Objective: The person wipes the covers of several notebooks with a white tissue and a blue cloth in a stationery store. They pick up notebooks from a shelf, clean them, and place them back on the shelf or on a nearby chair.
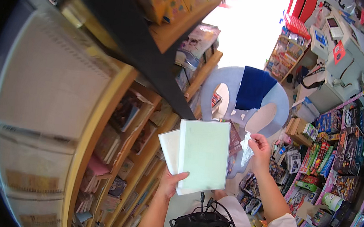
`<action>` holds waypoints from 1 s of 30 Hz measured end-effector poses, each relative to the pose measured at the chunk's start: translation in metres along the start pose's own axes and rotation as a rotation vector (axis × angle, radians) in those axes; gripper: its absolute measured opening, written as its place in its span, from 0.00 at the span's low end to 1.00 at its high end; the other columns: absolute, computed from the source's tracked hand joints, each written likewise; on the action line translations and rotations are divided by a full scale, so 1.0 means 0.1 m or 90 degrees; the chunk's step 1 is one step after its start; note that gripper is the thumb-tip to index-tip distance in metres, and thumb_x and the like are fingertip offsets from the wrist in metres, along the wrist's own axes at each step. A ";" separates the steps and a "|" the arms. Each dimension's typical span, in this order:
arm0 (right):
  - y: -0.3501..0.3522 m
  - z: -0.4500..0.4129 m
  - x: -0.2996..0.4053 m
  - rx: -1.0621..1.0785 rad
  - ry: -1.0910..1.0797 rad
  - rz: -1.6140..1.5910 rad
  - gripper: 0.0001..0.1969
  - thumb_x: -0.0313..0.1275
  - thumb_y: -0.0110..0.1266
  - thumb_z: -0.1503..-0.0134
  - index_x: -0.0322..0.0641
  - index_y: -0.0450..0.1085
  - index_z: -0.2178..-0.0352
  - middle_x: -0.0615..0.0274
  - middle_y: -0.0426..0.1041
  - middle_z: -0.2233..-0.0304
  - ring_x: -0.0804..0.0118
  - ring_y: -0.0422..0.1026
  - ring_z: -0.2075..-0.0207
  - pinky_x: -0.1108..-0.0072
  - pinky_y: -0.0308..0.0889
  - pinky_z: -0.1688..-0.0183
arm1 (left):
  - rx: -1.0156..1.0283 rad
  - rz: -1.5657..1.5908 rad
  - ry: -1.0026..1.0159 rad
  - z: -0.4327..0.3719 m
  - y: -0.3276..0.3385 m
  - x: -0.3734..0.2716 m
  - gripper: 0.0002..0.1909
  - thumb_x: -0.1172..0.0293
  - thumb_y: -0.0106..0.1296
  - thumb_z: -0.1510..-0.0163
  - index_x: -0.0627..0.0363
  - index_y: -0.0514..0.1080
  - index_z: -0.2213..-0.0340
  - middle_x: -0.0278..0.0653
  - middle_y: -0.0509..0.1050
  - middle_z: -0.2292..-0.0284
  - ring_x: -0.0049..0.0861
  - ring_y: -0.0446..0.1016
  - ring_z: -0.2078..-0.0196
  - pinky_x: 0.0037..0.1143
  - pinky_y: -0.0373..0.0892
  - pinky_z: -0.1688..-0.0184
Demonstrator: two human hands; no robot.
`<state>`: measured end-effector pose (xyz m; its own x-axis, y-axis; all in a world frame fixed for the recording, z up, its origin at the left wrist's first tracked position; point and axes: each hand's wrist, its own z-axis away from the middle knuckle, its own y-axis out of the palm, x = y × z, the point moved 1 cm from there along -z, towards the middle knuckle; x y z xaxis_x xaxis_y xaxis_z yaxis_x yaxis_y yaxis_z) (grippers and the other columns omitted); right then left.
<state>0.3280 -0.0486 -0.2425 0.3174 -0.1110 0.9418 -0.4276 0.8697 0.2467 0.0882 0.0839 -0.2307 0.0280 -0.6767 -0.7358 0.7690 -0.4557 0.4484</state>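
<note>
My left hand [173, 181] grips two thin booklets by their lower left edges, thumb on top. The upper one is a pale green notebook [204, 155] with a white spine and a clear cover. Beneath it a cream-white booklet [169, 142] fans out to the left. My right hand [260, 150] pinches a crumpled white tissue or cloth [246, 151] between thumb and fingers, just right of the notebook. Behind the notebook, a dark brown printed item [234, 138] is partly hidden.
Wooden shelves [145, 156] with books run along my left. Ahead stands a blue-grey plastic stool or chair [216, 80] with a dark blue cloth [255, 89] on it. Boxed toys [319, 158] crowd the right shelves. A counter [347, 63] holds devices. A black pouch with cables [197, 225] hangs at my waist.
</note>
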 end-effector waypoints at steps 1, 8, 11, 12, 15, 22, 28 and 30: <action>0.18 0.13 0.28 0.026 -0.046 0.024 0.08 0.18 0.49 0.56 0.37 0.65 0.71 0.70 0.64 0.75 0.79 0.63 0.72 0.88 0.59 0.69 | -0.020 -0.001 0.029 0.13 0.02 -0.07 0.28 0.82 0.55 0.63 0.58 0.61 0.57 0.38 0.69 0.62 0.25 0.68 0.60 0.26 0.65 0.58; 1.25 1.68 0.64 0.625 -0.715 0.447 0.10 0.23 0.49 0.61 0.41 0.68 0.71 0.67 0.65 0.74 0.67 0.64 0.69 0.79 0.60 0.67 | -0.033 0.058 0.219 1.26 -0.10 -0.26 0.31 0.84 0.55 0.65 0.59 0.59 0.56 0.39 0.69 0.62 0.25 0.69 0.61 0.24 0.66 0.59; 1.54 2.09 0.68 0.651 -0.893 0.460 0.11 0.28 0.47 0.62 0.48 0.68 0.72 0.72 0.64 0.75 0.72 0.62 0.72 0.80 0.56 0.68 | -0.086 0.078 0.301 1.80 -0.29 -0.35 0.31 0.84 0.56 0.66 0.59 0.59 0.57 0.39 0.69 0.63 0.24 0.69 0.61 0.24 0.66 0.59; 1.65 2.21 0.77 0.626 -0.915 0.449 0.11 0.28 0.47 0.62 0.49 0.68 0.72 0.72 0.64 0.75 0.72 0.62 0.71 0.79 0.55 0.68 | -0.096 0.070 0.323 2.01 -0.37 -0.37 0.31 0.84 0.56 0.66 0.59 0.59 0.57 0.38 0.69 0.63 0.24 0.69 0.61 0.24 0.66 0.59; 1.99 2.61 1.03 0.587 -0.970 0.386 0.11 0.26 0.48 0.63 0.53 0.68 0.73 0.72 0.63 0.76 0.69 0.62 0.71 0.76 0.53 0.67 | -0.110 0.059 0.394 2.60 -0.53 -0.41 0.31 0.84 0.56 0.66 0.60 0.59 0.58 0.38 0.69 0.64 0.24 0.69 0.62 0.24 0.66 0.60; 2.78 2.76 1.60 0.440 -0.832 0.308 0.04 0.22 0.48 0.58 0.40 0.64 0.76 0.60 0.63 0.76 0.59 0.63 0.69 0.71 0.57 0.65 | -0.189 0.122 0.508 3.47 -0.79 -0.17 0.33 0.79 0.57 0.67 0.60 0.57 0.56 0.38 0.68 0.64 0.25 0.68 0.62 0.25 0.65 0.60; 2.85 3.05 1.87 0.682 -0.557 0.200 0.03 0.22 0.48 0.53 0.34 0.62 0.75 0.56 0.65 0.77 0.66 0.66 0.75 0.78 0.61 0.72 | -0.256 0.205 0.526 3.87 -0.88 0.15 0.32 0.79 0.54 0.67 0.61 0.58 0.56 0.42 0.69 0.64 0.29 0.69 0.62 0.27 0.67 0.60; 2.83 3.26 1.96 0.805 -0.543 0.283 0.03 0.22 0.47 0.53 0.33 0.62 0.74 0.54 0.67 0.78 0.63 0.68 0.75 0.76 0.61 0.72 | -0.263 0.215 0.531 3.93 -0.82 0.16 0.32 0.79 0.54 0.67 0.61 0.58 0.56 0.41 0.69 0.64 0.29 0.69 0.62 0.27 0.67 0.60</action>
<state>-0.0071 0.0189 0.0869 -0.3809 -0.5716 0.7268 -0.8889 0.0100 -0.4579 -0.2251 -0.1165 -0.0800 0.6055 -0.0381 -0.7949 0.7958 0.0311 0.6047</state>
